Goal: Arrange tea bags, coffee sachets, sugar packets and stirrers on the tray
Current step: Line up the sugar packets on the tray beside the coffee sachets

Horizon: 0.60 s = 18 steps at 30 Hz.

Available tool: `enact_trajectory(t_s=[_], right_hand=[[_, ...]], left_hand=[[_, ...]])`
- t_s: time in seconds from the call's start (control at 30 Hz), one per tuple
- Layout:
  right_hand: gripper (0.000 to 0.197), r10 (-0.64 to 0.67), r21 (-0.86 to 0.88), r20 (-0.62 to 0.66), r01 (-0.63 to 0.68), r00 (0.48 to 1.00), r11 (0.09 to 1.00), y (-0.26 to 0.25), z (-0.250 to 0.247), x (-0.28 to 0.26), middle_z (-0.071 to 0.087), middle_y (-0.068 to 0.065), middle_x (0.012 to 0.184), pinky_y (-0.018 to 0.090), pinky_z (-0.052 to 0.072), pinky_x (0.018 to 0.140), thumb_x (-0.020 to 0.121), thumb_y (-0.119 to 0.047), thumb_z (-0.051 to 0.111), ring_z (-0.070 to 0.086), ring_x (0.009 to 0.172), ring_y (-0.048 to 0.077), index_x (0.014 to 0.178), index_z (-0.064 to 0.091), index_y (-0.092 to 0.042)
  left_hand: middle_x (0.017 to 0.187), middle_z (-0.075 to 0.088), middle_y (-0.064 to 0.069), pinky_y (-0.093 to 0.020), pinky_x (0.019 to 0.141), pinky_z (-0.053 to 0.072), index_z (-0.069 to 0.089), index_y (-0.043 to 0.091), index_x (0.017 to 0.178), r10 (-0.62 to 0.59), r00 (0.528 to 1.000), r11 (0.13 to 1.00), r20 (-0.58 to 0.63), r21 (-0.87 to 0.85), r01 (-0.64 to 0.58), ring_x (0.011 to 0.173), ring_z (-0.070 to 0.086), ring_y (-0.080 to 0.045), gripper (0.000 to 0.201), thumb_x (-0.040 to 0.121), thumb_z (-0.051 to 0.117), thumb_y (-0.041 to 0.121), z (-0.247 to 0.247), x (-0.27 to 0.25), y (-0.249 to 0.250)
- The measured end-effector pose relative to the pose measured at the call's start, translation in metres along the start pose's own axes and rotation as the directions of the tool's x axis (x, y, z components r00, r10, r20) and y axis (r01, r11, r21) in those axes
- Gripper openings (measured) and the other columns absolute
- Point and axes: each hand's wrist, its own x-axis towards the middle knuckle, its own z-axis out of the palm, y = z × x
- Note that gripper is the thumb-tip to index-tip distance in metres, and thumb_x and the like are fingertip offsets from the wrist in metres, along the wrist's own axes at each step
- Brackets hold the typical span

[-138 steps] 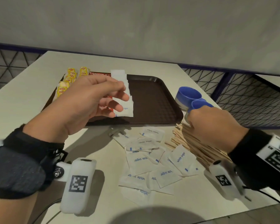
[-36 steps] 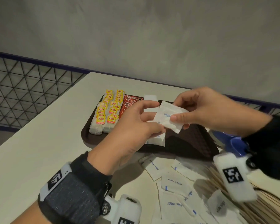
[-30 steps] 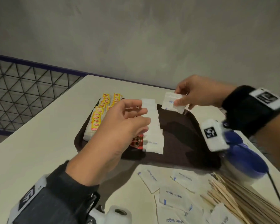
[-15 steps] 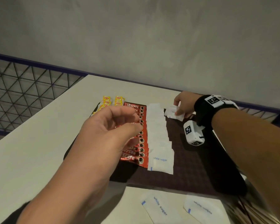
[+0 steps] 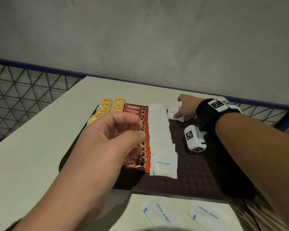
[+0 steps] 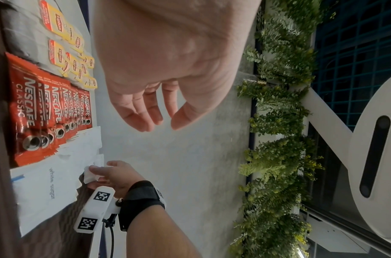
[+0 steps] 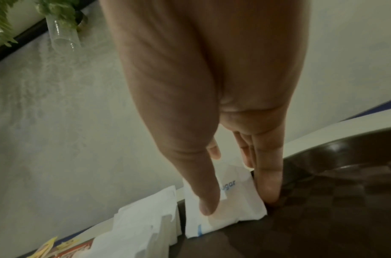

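Observation:
A dark brown tray (image 5: 198,172) holds yellow tea bags (image 5: 105,105) on the left, then a row of red coffee sachets (image 5: 135,110), then a row of overlapping white sugar packets (image 5: 158,130). At the tray's far end, right of that row, my right hand (image 5: 180,109) pinches one sugar packet (image 5: 172,112) down on the tray. The right wrist view shows the thumb on top of this packet (image 7: 245,213) and the fingers at its far side. My left hand (image 5: 137,129) hovers over the coffee sachets, loosely curled and holding nothing.
Loose sugar packets (image 5: 162,214) lie on the cream table in front of the tray. Wooden stirrers (image 5: 265,220) show dimly at the bottom right under my right forearm. A wire mesh fence (image 5: 23,97) runs past the table's left edge, and a grey wall stands behind.
My right hand took the sugar packet from my left hand, carried it to the tray's far end and lowered it beside the sugar row. My left hand stayed over the coffee sachets.

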Motion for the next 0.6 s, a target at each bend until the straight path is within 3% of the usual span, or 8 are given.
enact_trajectory(t_s=[0.03, 0.13, 0.2, 0.27, 0.37, 0.47, 0.53, 0.6], right_hand=[[0.070, -0.001, 0.009, -0.004, 0.001, 1.000, 1.000, -0.0007, 0.0010, 0.0007, 0.063, 0.014, 0.124, 0.033, 0.056, 0.057, 0.087, -0.021, 0.080, 0.072, 0.094, 0.033, 0.142, 0.039, -0.008], [0.067, -0.006, 0.003, -0.005, 0.006, 1.000, 1.000, -0.0011, 0.0060, 0.0046, 0.063, 0.015, 0.123, 0.044, 0.063, 0.078, 0.087, -0.019, 0.080, 0.073, 0.090, 0.033, 0.140, 0.042, -0.007], [0.067, -0.008, 0.007, -0.006, 0.008, 1.000, 1.000, -0.0016, 0.0080, 0.0066, 0.064, 0.014, 0.121, 0.047, 0.062, 0.083, 0.086, -0.016, 0.080, 0.074, 0.087, 0.033, 0.140, 0.042, -0.007], [0.071, -0.005, 0.006, -0.001, 0.005, 1.000, 1.000, -0.0018, 0.0076, 0.0071, 0.064, 0.014, 0.121, 0.046, 0.062, 0.082, 0.084, -0.013, 0.082, 0.074, 0.084, 0.033, 0.141, 0.041, -0.008], [0.081, -0.014, 0.008, 0.015, 0.013, 1.000, 1.000, -0.0015, 0.0070, 0.0059, 0.066, 0.014, 0.119, 0.037, 0.060, 0.070, 0.080, -0.009, 0.084, 0.070, 0.077, 0.029, 0.146, 0.037, -0.009], [0.089, -0.028, 0.055, 0.012, 0.027, 1.000, 0.998, 0.0005, 0.0068, 0.0050, 0.063, 0.008, 0.108, 0.031, 0.057, 0.063, 0.079, -0.008, 0.085, 0.067, 0.073, 0.024, 0.151, 0.033, -0.011], [0.087, -0.018, 0.123, 0.016, 0.015, 1.000, 0.992, 0.0014, 0.0057, 0.0047, 0.060, 0.008, 0.110, 0.030, 0.056, 0.059, 0.081, -0.011, 0.084, 0.066, 0.075, 0.023, 0.151, 0.033, -0.011], [0.079, 0.006, 0.195, 0.007, -0.007, 1.000, 0.981, 0.0029, 0.0057, 0.0059, 0.062, 0.013, 0.117, 0.037, 0.062, 0.068, 0.085, -0.016, 0.081, 0.068, 0.082, 0.029, 0.149, 0.035, -0.010]], left_hand=[[0.094, 0.078, -0.003, -0.035, 0.073, 0.054, 0.079, 0.028, 0.080, -0.001, 1.000, 1.000, -0.002, 0.001, 0.001, 0.088, 0.074, -0.019, 0.026, 0.075, 0.076, 0.003, 0.0000, 0.0000, -0.0001], [0.095, 0.078, -0.004, -0.037, 0.076, 0.054, 0.079, 0.028, 0.081, 0.005, 1.000, 1.000, -0.003, 0.012, -0.005, 0.089, 0.074, -0.021, 0.025, 0.074, 0.077, 0.004, 0.0002, -0.0001, -0.0009], [0.096, 0.078, -0.003, -0.039, 0.077, 0.053, 0.079, 0.028, 0.082, 0.010, 1.000, 1.000, -0.001, 0.028, -0.010, 0.086, 0.074, -0.021, 0.026, 0.075, 0.079, 0.002, 0.0001, -0.0001, -0.0013], [0.097, 0.079, -0.003, -0.042, 0.079, 0.054, 0.079, 0.028, 0.083, 0.015, 1.000, 0.999, 0.001, 0.044, -0.015, 0.083, 0.073, -0.022, 0.030, 0.070, 0.086, 0.002, 0.0002, -0.0001, -0.0017], [0.095, 0.078, -0.002, -0.043, 0.080, 0.055, 0.079, 0.029, 0.086, 0.020, 1.000, 0.999, -0.001, 0.035, -0.020, 0.079, 0.071, -0.021, 0.028, 0.063, 0.078, 0.013, 0.0002, -0.0002, -0.0030], [0.094, 0.078, -0.002, -0.043, 0.081, 0.055, 0.079, 0.029, 0.085, 0.021, 1.000, 0.999, 0.002, 0.031, -0.021, 0.079, 0.072, -0.020, 0.027, 0.062, 0.077, 0.015, 0.0012, -0.0011, -0.0027], [0.094, 0.078, -0.002, -0.043, 0.082, 0.055, 0.079, 0.029, 0.085, 0.023, 1.000, 0.999, 0.007, 0.034, -0.023, 0.080, 0.072, -0.021, 0.027, 0.062, 0.076, 0.014, 0.0018, -0.0010, -0.0016], [0.093, 0.078, -0.002, -0.044, 0.082, 0.057, 0.079, 0.028, 0.084, 0.023, 1.000, 0.999, 0.005, 0.043, -0.024, 0.078, 0.072, -0.020, 0.027, 0.062, 0.076, 0.014, 0.0013, -0.0003, -0.0022]])
